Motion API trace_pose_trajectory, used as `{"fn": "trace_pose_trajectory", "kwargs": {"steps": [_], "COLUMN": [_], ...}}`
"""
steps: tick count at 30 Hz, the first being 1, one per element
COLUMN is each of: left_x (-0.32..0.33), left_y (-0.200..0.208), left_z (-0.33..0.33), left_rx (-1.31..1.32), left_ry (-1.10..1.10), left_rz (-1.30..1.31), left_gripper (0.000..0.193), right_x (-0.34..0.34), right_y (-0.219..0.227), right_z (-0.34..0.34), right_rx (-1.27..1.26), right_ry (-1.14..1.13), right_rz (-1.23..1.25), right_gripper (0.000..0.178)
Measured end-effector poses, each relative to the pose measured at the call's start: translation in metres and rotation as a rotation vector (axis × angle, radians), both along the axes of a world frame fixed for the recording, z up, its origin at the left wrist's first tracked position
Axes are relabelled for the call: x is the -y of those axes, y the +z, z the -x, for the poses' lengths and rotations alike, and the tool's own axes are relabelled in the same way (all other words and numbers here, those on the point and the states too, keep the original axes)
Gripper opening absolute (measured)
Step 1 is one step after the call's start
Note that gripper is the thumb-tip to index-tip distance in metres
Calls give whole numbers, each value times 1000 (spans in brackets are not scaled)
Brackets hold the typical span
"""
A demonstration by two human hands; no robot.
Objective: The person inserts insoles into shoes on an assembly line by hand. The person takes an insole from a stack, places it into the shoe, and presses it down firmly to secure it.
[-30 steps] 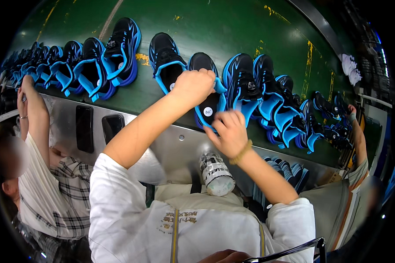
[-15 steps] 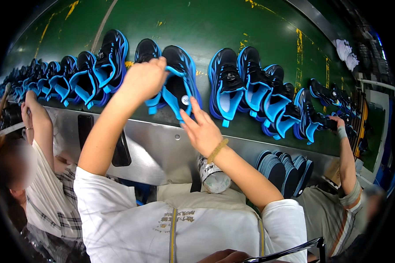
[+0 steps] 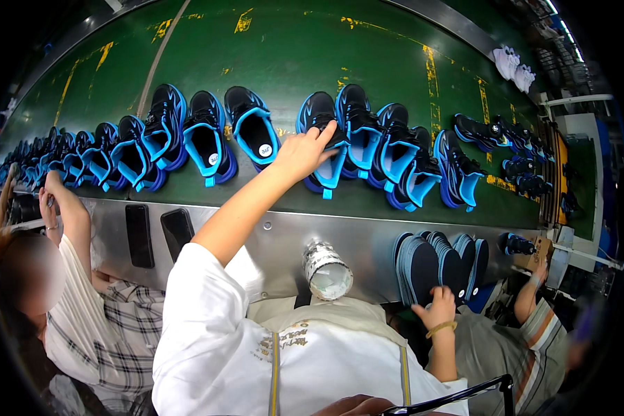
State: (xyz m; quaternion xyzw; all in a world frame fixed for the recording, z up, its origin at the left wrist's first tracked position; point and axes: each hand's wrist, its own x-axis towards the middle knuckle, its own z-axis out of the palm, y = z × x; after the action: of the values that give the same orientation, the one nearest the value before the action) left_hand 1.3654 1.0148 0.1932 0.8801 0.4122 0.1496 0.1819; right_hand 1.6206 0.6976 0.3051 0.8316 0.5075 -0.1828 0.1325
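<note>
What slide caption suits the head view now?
Left hand at a black-and-blue shoe, right hand near stacked insoles.

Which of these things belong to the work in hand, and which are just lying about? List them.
Likely in the work:
- black-and-blue shoe under the left hand
- other shoes in the row
- stacked insoles by the right hand

Apparently just lying about:
- two phones
- clear container with patterned wrap
</note>
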Motion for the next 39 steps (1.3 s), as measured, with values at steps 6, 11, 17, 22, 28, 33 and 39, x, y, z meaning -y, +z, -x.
{"fn": "trace_pose_trajectory", "kwargs": {"steps": [6,11,17,22,28,33,39], "left_x": [-9,-2,5,19,26,25,21], "left_y": [1,31,1,-11,-7,-18,0], "left_z": [-21,-15,3,7,7,16,10], "left_rx": [-88,-53,505,779,921,860,479], "left_ry": [123,59,268,523,582,472,471], "left_rz": [-152,326,759,986,1116,772,503], "left_gripper": [32,31,42,35,32,37,42], "right_x": [33,-54,-164,-199,-222,-224,-266], "right_y": [-4,46,16,-44,-111,-89,-54], "right_z": [-18,4,65,92,126,140,136], "right_rx": [-9,-255,-333,-269,-218,-237,-132], "right_ry": [69,93,721,841,630,602,758], "right_rz": [-300,-722,-837,-708,-436,-378,323], "right_gripper": [36,42,9,6,11,16,21]}}
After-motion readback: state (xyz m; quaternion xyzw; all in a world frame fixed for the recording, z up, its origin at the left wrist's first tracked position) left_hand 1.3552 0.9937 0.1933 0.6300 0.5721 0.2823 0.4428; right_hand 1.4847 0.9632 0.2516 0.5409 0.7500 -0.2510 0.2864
